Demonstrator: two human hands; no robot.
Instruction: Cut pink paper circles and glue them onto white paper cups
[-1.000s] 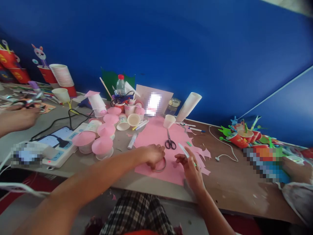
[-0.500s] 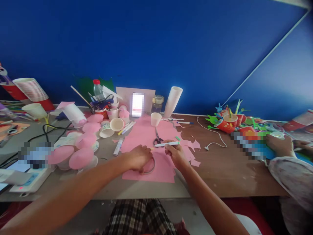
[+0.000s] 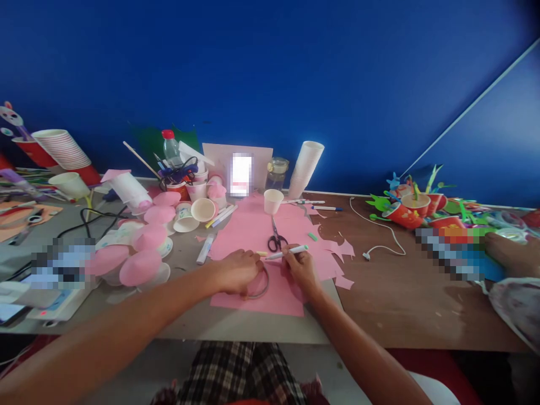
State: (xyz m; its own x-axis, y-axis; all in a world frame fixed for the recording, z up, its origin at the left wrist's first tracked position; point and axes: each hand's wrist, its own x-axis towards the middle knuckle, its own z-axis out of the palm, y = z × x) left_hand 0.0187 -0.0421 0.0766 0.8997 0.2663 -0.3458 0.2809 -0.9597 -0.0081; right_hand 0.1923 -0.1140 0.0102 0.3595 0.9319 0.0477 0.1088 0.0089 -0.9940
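My left hand [image 3: 234, 271] presses down on a round ring-shaped thing [image 3: 260, 286] that lies on a pink paper sheet [image 3: 257, 233]; its fingers are curled over it. My right hand [image 3: 297, 266] grips a white marker [image 3: 287, 252] whose tip points left, close to the ring's upper edge. Black-handled scissors [image 3: 275, 241] lie on the pink sheet just beyond both hands, with a small white paper cup [image 3: 272, 201] standing behind them.
Pink-topped cups [image 3: 139, 264] and loose paper cups [image 3: 202, 209] crowd the left of the table [image 3: 400, 304]. A leaning cup stack [image 3: 306, 167], a water bottle [image 3: 171, 149], a white cable [image 3: 375, 239] and red craft cups [image 3: 407, 211] stand around. Another person's hand [image 3: 508, 253] rests at the right edge.
My right hand turned the marker from pointing away to lying level, tip toward the ring, and moved closer to my left hand. The view swung right then settled.
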